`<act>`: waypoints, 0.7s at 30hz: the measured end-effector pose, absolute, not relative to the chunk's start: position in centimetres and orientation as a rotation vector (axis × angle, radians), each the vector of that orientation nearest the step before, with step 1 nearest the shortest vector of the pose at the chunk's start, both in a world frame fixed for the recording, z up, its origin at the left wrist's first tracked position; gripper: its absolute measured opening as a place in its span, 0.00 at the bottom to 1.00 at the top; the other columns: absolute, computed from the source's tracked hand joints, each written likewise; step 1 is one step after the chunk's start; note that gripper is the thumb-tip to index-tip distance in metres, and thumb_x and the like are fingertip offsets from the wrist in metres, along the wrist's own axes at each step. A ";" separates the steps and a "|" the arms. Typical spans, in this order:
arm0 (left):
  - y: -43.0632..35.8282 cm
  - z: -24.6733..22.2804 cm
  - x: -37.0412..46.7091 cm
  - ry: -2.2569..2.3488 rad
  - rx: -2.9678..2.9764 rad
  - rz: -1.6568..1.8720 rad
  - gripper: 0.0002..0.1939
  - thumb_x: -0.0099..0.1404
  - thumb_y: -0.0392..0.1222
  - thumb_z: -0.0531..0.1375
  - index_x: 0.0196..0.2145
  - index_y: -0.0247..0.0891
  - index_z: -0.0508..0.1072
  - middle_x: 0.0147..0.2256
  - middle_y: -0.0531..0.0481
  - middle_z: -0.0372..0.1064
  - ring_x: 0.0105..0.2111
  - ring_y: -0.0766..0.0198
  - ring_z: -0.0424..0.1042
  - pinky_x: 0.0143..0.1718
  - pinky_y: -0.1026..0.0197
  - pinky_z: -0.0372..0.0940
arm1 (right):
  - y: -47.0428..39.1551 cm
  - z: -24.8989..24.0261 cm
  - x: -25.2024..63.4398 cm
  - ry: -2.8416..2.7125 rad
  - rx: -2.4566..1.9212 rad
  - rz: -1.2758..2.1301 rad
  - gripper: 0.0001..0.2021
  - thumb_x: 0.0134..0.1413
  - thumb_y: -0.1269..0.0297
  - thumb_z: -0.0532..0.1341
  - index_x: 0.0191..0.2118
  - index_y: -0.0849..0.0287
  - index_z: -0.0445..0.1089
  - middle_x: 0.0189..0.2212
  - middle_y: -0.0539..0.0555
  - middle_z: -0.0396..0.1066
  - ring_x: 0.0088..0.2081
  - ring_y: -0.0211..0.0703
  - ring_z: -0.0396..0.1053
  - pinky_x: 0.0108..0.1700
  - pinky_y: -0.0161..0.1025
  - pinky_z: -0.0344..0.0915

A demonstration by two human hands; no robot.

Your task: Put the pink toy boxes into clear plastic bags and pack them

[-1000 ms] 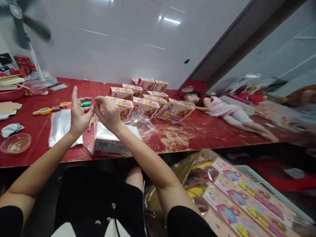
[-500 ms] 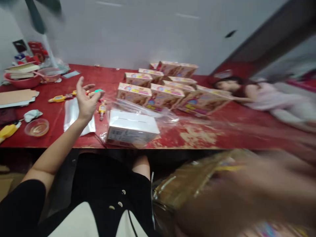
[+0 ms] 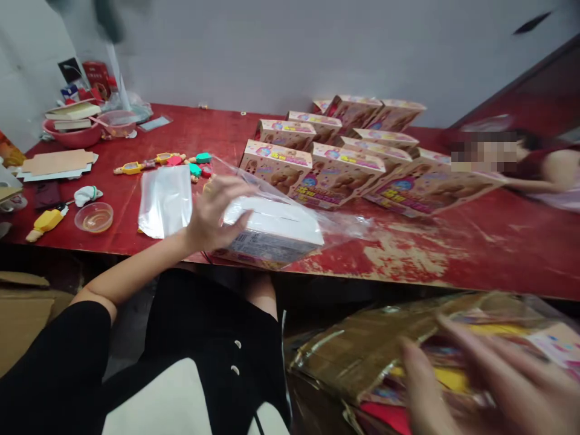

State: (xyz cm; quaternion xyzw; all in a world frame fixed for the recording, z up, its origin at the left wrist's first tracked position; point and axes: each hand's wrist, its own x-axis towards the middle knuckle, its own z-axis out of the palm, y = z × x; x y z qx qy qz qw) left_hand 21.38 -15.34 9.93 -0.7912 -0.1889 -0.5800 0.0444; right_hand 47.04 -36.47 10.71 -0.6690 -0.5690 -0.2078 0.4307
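Note:
My left hand [image 3: 212,214] hangs at the near left end of a white-topped box [image 3: 278,220], fingers spread and holding nothing. Whether it touches the box I cannot tell. A clear plastic bag [image 3: 348,226] lies around the box and trails off to its right. My right hand [image 3: 493,380], blurred, is over an open brown carton [image 3: 357,344] below the table edge; its thumb and fingers are apart, with nothing seen between them. Inside the carton, colourful printed packaging [image 3: 453,380] shows partly behind that hand.
Several printed boxes [image 3: 339,172] stand in rows on the red table [image 3: 408,254]. Left of my left hand lie a stack of clear bags [image 3: 165,199], small toy-like pieces [image 3: 131,168] and a clear tub [image 3: 94,217]. At the far right a person [image 3: 559,172] lies on the table.
My left hand has come down and right, from above the clear bags to the white-topped box. The right hand, earlier a smear, now shows over the carton. My view has turned left.

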 end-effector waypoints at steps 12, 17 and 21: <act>-13.3 8.3 24.4 -1.629 -2.960 -2.135 0.25 0.73 0.60 0.55 0.40 0.34 0.77 0.43 0.41 0.78 0.48 0.57 0.77 0.54 0.53 0.68 | -20.9 7.8 53.4 -1.422 -1.403 -0.976 0.20 0.67 0.55 0.53 0.29 0.49 0.80 0.29 0.55 0.76 0.40 0.49 0.64 0.48 0.49 0.49; -13.6 9.5 22.9 -2.049 -2.573 -2.850 0.24 0.66 0.61 0.63 0.32 0.33 0.76 0.31 0.44 0.77 0.32 0.63 0.78 0.34 0.62 0.72 | -27.1 2.3 51.2 -1.537 -1.150 -1.054 0.18 0.68 0.68 0.54 0.35 0.48 0.82 0.31 0.51 0.78 0.34 0.39 0.70 0.46 0.46 0.55; -16.0 8.4 20.1 -2.166 -2.525 -2.688 0.23 0.52 0.57 0.74 0.30 0.32 0.77 0.25 0.49 0.75 0.24 0.66 0.74 0.25 0.65 0.69 | -28.1 -1.8 49.8 -1.575 -1.216 -0.912 0.13 0.66 0.71 0.58 0.41 0.51 0.81 0.33 0.51 0.77 0.34 0.39 0.73 0.44 0.44 0.62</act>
